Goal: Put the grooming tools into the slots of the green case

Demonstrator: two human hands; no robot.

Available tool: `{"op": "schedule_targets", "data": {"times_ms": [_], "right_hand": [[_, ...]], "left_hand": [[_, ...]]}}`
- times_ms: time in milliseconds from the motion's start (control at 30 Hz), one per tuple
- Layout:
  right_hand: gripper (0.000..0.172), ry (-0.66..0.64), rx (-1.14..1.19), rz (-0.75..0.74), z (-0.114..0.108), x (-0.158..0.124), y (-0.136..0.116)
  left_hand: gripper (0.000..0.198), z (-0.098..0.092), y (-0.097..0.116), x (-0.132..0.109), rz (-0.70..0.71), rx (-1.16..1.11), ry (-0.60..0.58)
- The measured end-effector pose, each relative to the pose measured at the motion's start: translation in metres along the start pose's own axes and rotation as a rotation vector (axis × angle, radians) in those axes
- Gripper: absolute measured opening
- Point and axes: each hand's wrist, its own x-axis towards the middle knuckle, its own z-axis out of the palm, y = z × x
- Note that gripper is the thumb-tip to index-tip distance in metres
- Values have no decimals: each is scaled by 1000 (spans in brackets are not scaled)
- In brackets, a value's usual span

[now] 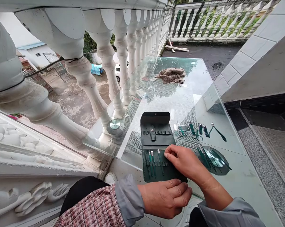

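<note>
A dark green manicure case (156,138) lies unfolded on the glass table. Several slim green-handled nail tools (152,160) stand in the loops of its lower panel. My right hand (186,162) is over that panel's right side, thumb and forefinger pinched; whatever is between them is hidden. At the case's lower right corner, my left hand (166,197) has its fingers curled against the edge. To the right lie scissors (181,130), nail clippers (191,127) and cuticle nippers (216,130). More thin green tools (209,157) are heaped nearer my right wrist.
The glass table top (133,154) has a corner jutting out at left, above a round metal support (115,126). A crumpled brown cloth (171,75) rests at the far end. White balusters (85,75) line the left; a tiled wall (248,56) rises on the right.
</note>
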Motion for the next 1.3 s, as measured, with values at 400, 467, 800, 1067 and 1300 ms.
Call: {"op": "schedule_targets", "data": {"times_ms": [400,467,800,1067,1300], "right_hand": [[11,102,-5,-167,17,4,2],[8,95,-13,-162,17,4,3],[22,121,-35,-228,20,5,3],[19,81,-77,-252,18,5,2],[9,79,-60,-245,11,-3,5]], "left_hand": [[41,-1,-1,1,13,23,-21],[41,-1,-1,1,17,25,-22],[40,-2,-1,1,31,18,-58],[40,-3,-2,1,31,17,-62],[39,-1,0,1,19,20,-44]]}}
